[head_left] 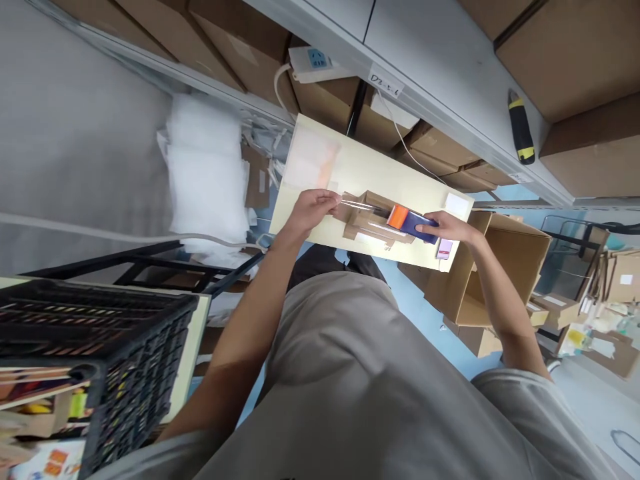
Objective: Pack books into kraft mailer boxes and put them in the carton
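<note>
Cardboard (363, 221), brown and folded, is lying on the pale yellow surface (385, 177) in the head view, with a shiny clear strip (357, 204) stretching across it. The left hand (316, 209) is pinching one end of the strip, fingertips close together, while the right hand (447, 227) is gripping a blue-and-orange item (407, 222) at the cardboard's other side, and a small purple packet (444, 249) is lying just beside that hand.

The parcel (357, 223) lay on the table (363, 168) with the tape tool (410, 223) at its right end, an open box (517, 253) stood to the table's right, a crate (143, 380) to its left, and a knife (521, 130) lay on the shelf (450, 77) behind.
</note>
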The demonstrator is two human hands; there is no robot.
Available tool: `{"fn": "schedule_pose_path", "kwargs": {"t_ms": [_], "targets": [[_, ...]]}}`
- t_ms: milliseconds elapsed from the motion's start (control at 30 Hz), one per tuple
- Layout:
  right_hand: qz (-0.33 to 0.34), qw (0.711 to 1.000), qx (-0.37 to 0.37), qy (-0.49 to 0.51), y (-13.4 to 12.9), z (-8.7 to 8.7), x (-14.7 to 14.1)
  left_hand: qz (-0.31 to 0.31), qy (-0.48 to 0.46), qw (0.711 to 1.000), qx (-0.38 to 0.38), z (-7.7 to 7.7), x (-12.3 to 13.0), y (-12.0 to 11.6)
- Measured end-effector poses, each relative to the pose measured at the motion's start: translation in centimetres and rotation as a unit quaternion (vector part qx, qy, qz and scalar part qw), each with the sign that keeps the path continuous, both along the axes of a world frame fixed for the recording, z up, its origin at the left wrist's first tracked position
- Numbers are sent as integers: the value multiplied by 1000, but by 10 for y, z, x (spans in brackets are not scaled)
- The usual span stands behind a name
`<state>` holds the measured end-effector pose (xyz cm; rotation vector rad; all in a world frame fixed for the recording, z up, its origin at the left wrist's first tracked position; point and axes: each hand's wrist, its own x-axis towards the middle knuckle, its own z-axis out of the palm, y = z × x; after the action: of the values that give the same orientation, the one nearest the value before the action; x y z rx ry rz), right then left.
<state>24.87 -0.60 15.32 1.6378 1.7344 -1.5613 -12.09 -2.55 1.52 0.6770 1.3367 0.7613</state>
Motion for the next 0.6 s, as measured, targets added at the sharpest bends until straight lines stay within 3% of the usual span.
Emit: {"fn": "schedule_pose_path", "kwargs": {"t_ms": [233,467,600], "targets": [[-9,999,-52,-10,-4,-31,-17,0,-12,999,-34,-38,-5,-1],[-26,998,-49,-12,-26,-35,-18,-30,-4,999,-35,-81,-4,-2],[-32,998,-49,-10,-31,-35,-21,-58,29,996,-55,-106,15,2]]}}
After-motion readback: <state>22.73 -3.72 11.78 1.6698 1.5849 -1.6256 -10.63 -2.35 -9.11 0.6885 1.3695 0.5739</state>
